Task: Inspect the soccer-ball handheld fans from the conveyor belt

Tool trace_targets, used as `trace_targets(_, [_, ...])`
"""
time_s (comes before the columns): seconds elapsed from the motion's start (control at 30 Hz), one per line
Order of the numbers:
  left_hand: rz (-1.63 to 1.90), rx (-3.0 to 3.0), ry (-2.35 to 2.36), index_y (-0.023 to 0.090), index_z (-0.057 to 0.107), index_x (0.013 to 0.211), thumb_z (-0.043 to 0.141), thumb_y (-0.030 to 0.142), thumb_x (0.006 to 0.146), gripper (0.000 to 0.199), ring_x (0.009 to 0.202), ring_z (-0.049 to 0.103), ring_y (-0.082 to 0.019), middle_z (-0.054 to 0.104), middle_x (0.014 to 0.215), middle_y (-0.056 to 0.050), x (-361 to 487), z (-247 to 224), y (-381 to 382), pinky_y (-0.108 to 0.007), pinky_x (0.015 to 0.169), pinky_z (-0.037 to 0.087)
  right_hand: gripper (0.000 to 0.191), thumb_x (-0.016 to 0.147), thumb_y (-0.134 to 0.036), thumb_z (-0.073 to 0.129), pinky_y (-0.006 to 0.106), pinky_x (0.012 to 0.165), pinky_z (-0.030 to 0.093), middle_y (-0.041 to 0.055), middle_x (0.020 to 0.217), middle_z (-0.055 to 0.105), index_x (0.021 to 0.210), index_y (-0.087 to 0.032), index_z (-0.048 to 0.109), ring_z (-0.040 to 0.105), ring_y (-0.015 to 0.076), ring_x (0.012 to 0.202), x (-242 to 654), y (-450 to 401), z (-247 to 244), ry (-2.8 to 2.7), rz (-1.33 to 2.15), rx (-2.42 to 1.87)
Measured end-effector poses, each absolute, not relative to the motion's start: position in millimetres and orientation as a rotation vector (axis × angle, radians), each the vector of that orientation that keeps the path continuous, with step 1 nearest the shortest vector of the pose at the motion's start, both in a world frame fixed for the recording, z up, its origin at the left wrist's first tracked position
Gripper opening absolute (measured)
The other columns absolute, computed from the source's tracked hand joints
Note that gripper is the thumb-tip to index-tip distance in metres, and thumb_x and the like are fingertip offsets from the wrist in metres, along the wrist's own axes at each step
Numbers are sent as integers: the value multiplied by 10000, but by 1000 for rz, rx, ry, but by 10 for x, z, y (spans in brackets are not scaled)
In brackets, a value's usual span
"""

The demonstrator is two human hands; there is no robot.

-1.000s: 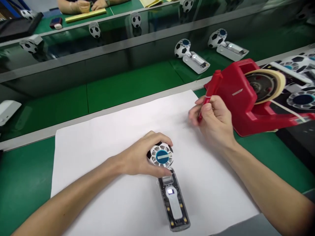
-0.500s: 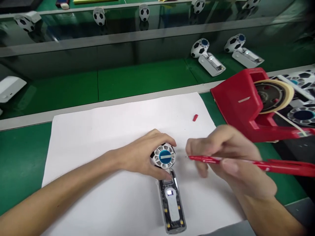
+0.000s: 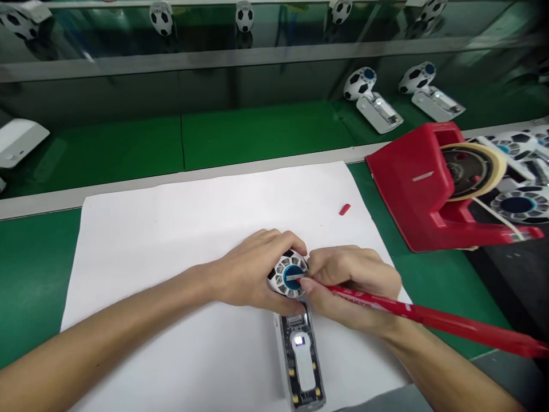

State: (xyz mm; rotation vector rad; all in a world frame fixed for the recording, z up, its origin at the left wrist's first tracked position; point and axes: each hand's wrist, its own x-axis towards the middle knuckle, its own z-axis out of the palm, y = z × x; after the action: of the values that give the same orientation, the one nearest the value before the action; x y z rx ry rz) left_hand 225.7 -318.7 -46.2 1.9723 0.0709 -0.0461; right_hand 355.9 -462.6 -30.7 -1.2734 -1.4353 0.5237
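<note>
My left hand [image 3: 253, 272] grips the round soccer-patterned head [image 3: 281, 274] of a small device, thumb and fingers on either side. A strip of pale tape crosses the blue disc on that head. Below it extends the device's clear-faced body [image 3: 304, 363], with a lit spot and a circuit board showing. My right hand [image 3: 354, 274] pinches a red pen [image 3: 429, 316] near its tip, and the tip meets the strip on the disc. Both hands are over a white sheet [image 3: 171, 229].
A red tape dispenser [image 3: 412, 189] stands at the right, beside more soccer-patterned devices [image 3: 518, 203]. Two similar devices [image 3: 380, 111] lie on the green surface behind. A small red piece [image 3: 345, 209] rests on the sheet. At the far left is a white object [image 3: 21, 140].
My right hand has moved left with the pen, bringing its tip onto the disc. My left hand keeps its hold on the device head. The camera view has shifted slightly.
</note>
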Motion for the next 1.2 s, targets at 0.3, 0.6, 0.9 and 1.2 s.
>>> trace_targets(0.3, [-26,1993,57,239,498,1048,800,336,664,498,884,538,-189,611,969,18,2263,-455,-3186,-337,832,395,347,808,41,591,245,480,305,-59,600,413,692,-217,391,378,79,496,3547,-4589,-312,-1551,429,-1271])
trace_targets(0.6, [-24,1987,40,239,499,1037,776,356,669,475,873,548,-201,619,956,7,2266,-463,-3182,-346,833,392,339,800,29,595,254,469,305,-55,600,406,704,-228,396,374,94,496,3553,-4584,-303,-1581,420,-1267])
trace_targets(0.9, [-22,1994,38,239,504,1031,777,385,673,473,872,549,-200,621,954,2,2272,-471,-3188,-350,825,390,354,808,30,587,260,478,277,-55,605,365,696,-226,369,340,95,502,3571,-4603,-317,-1574,448,-1239])
trace_targets(1.2, [-39,2004,35,234,503,1032,779,372,682,467,874,558,-194,624,956,13,2275,-440,-3181,-341,829,396,345,803,35,590,254,473,299,-53,602,396,706,-228,388,377,95,498,3559,-4591,-319,-1544,467,-1225])
